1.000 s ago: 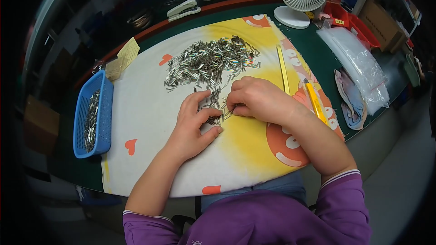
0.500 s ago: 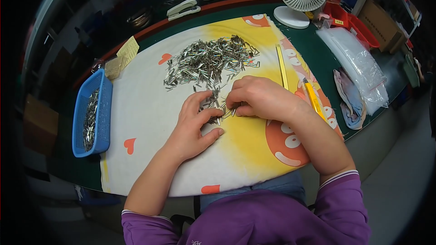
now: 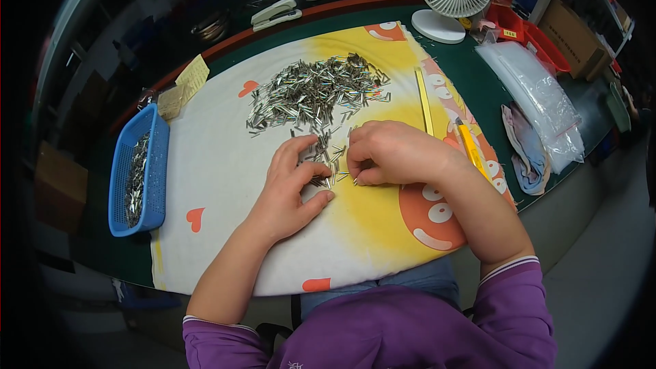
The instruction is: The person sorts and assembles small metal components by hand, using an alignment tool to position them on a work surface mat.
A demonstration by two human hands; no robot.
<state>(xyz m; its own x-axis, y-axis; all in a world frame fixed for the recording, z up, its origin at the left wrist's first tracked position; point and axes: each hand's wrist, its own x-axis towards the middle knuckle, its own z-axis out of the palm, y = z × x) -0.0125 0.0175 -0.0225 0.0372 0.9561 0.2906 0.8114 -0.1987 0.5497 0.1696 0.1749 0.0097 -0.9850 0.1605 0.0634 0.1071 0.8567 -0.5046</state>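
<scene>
Curling loosely, thumb apart, the left hand [image 3: 290,184] sits nearer, fingers among slender silver metal pins [image 3: 335,157] | right hand [image 3: 396,152] bunched, its grip I cannot tell | pins at ten o'clock from its fingertips, long axes jumbled | larger pin heap [image 3: 318,92] at twelve o'clock

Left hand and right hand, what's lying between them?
In the head view, a loose scatter of small metal pieces lies on the patterned cloth between the left hand and the right hand.
</scene>
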